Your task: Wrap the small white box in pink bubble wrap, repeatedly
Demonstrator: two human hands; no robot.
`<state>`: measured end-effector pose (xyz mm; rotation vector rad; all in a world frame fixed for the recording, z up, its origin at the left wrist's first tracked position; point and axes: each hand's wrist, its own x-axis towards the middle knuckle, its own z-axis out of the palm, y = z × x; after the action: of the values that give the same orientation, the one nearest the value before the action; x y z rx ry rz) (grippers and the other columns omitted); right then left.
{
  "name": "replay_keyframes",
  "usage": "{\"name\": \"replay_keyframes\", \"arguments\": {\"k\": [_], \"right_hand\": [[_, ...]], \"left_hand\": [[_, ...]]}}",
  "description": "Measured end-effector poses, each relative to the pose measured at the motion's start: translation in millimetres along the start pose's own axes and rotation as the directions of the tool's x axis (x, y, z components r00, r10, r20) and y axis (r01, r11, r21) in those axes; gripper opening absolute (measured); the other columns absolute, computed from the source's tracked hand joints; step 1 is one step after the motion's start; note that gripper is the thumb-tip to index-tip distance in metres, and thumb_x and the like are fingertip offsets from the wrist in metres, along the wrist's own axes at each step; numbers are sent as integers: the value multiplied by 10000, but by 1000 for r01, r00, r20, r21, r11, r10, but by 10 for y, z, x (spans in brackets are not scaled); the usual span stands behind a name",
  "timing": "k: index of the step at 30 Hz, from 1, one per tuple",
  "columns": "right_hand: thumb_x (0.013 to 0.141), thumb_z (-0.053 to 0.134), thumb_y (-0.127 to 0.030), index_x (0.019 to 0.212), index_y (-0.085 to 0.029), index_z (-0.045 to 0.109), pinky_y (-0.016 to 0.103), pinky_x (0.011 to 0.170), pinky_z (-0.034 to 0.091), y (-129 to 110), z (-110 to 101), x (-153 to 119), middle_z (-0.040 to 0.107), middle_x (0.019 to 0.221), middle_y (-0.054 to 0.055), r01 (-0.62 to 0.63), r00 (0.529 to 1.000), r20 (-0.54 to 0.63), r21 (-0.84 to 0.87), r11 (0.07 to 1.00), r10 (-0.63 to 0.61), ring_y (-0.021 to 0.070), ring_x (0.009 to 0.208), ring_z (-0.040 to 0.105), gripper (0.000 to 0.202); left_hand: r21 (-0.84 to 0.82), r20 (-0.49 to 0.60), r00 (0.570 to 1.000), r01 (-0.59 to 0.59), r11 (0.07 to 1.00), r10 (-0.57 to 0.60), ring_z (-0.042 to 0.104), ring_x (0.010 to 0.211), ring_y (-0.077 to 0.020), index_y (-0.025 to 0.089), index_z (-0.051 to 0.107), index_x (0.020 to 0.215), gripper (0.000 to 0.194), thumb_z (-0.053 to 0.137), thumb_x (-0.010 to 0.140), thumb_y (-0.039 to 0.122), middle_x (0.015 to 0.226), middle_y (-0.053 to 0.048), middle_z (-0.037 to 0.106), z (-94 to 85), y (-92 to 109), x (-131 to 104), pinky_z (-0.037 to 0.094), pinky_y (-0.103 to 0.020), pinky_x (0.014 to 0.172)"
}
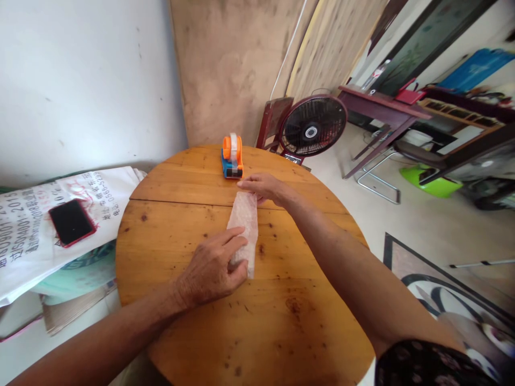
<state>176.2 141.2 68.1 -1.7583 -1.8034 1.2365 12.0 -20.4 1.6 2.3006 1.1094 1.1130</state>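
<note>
A strip of whitish, translucent wrap (244, 214) lies lengthwise on the round wooden table (289, 316). My left hand (215, 262) rests over its lower left part, fingers apart and touching it. At the strip's far end, my right hand (263, 187) has its thumb and fingers closed on the top edge. Just beyond that hand stands an orange and blue tape dispenser (232, 155) with a roll of clear tape.
To the left, a phone (72, 222) lies on a white printed sack (116, 187). Behind the table are a wooden panel (229, 69) and a dark red fan (314, 126). A purple desk (382, 102) stands at the back right.
</note>
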Motion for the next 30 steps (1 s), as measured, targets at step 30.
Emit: {"name": "replay_keyframes", "arguments": {"k": [30], "right_hand": [[670,558,-61,654,-172,596,218,467,361,124,108,117,532,530,-38,125,974,-196,70,990,-109,98,495,462,118]], "left_hand": [[9,1,1000,15,1000,-15,671,1120,-283,172,630,1084,295,570,796,193,1268,-151,671,7,-15,-5,570,-439,937]]}}
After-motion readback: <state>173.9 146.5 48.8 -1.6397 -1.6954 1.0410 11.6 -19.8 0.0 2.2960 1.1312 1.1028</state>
